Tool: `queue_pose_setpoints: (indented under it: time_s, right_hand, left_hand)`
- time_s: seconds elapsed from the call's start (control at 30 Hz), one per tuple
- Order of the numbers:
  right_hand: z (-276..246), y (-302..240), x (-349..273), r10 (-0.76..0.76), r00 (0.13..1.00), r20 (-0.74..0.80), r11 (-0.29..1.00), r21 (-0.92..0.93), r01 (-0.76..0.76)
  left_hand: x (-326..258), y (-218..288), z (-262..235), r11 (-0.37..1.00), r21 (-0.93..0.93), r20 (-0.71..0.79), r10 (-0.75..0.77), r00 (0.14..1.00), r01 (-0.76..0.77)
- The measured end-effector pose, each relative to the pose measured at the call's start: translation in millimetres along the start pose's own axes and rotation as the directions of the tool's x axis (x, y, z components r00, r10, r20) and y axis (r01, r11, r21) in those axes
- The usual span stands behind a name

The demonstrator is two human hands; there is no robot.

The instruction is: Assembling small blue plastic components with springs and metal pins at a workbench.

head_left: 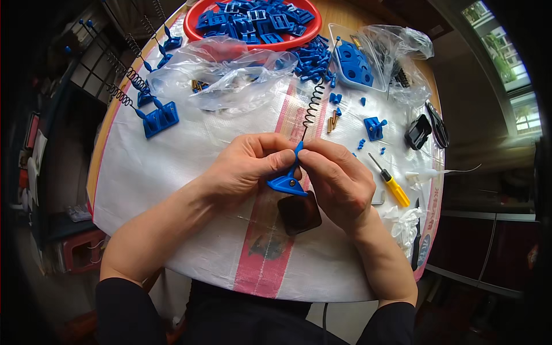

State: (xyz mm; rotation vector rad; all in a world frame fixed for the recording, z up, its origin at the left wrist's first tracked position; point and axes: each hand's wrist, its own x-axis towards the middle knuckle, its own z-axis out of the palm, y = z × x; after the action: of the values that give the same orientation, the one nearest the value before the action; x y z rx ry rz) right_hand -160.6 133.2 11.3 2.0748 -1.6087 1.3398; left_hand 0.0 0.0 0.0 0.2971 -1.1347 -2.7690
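My left hand (250,164) is closed round a blue plastic piece (287,185) with a flared base and a small screw in it. Its thin blue stem rises between my fingertips. From the stem's top a black coiled wire (313,106) stretches away from me. The thumb and fingers of my right hand (342,181) pinch the stem near where the wire meets it. Below the piece, a dark flat rectangular object (300,213) with rounded corners shows; whether it touches the piece I cannot tell.
A red basin (190,26) of blue parts stands at the back, near plastic bags (224,75) and a clear box (374,85). Finished-looking blue pieces with coils (160,119) line the left. Brass screws (332,122), a yellow-handled screwdriver (395,188) and a black case (418,132) lie right.
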Motion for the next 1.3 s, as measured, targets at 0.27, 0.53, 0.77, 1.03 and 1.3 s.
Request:
queue_pose_setpoints:
  time_s: [0.27,0.53,0.77,1.03,1.3]
  right_hand:
    - [1.9,-7.3,-3.4,0.423,0.903,0.079,0.829,0.368,-0.421]
    - [-4.3,-8.6,-3.6,0.506,0.844,0.178,0.691,0.502,-0.521]
    - [-1.1,-21.3,3.1,0.564,0.798,0.211,0.760,0.246,-0.602]
    - [-3.4,-30.0,7.3,0.654,0.721,0.228,0.669,0.271,-0.692]
    - [-1.4,-33.5,6.0,0.650,0.731,0.207,0.679,0.275,-0.681]
  left_hand:
    - [-1.3,-1.6,0.8,0.999,0.041,-0.037,0.015,0.999,-0.013]
    - [2.9,-2.7,1.4,0.973,0.150,-0.106,0.190,0.976,-0.173]
    - [1.5,-1.3,4.7,0.958,0.200,-0.127,0.233,0.964,-0.205]
    - [1.8,-1.3,4.3,0.918,0.309,-0.069,0.282,0.957,-0.249]
    - [0.4,-10.3,5.7,0.883,0.330,-0.069,0.374,0.925,-0.333]
